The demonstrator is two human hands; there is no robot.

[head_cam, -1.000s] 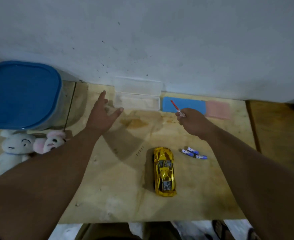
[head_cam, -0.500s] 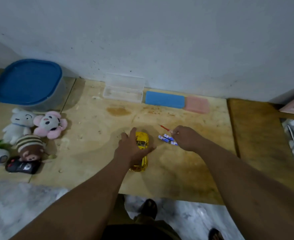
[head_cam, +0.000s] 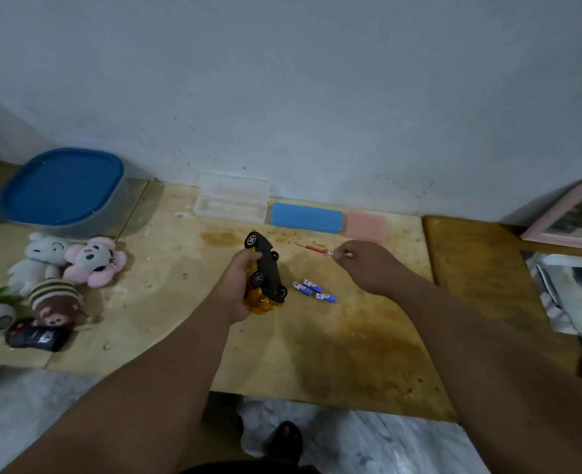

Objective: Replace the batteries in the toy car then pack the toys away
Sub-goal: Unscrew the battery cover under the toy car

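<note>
Above plywood table (head_cam: 334, 343), gold toy car (head_cam: 265, 271) tilts underside-up.

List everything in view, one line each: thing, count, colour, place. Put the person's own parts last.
toy car: 1, gold body, black underside, tipped on its side in the left hand
batteries: 3, blue and white, on the table right of the car
screwdriver: 1, red, pinched by the right hand
table: 1, pale wood, against the wall
clear case: 1, transparent, open, at the wall
blue case: 1, beside the clear case
pink case: 1, right of the blue case
tub: 1, blue lid, far left
plush toys: several, white, pink, brown, left side
remote: 1, black, front left
left hand: grips the car
right hand: holds the screwdriver
</note>
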